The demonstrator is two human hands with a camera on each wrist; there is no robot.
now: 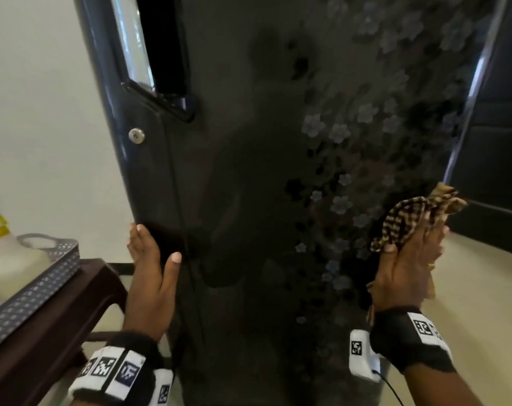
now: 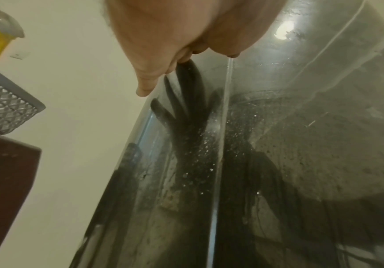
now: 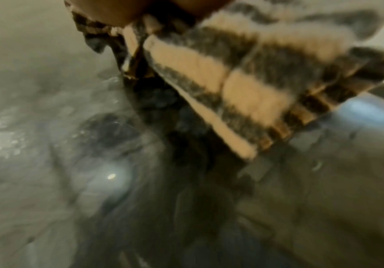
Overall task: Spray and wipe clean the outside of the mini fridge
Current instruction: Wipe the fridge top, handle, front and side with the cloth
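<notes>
The mini fridge (image 1: pixel 249 171) is dark and glossy, with a pale flower print on the right of its door and a handle recess at the upper left. My left hand (image 1: pixel 155 244) rests open on the door's left edge, thumb on the front and fingers straight along the side. The left wrist view shows those fingers (image 2: pixel 147 85) flat against the wet, droplet-covered fridge surface (image 2: pixel 278 145). My right hand (image 1: pixel 416 238) grips a brown checked cloth (image 1: pixel 410 218) against the door's right edge. The cloth (image 3: pixel 243 81) is blurred in the right wrist view.
A white spray bottle with a yellow collar (image 1: pixel 3 247) stands in a grey perforated basket (image 1: pixel 44 273) on a dark brown table (image 1: pixel 58 317) to the left. A cream wall lies behind, dark panelling (image 1: pixel 498 142) at the right, and pale floor below.
</notes>
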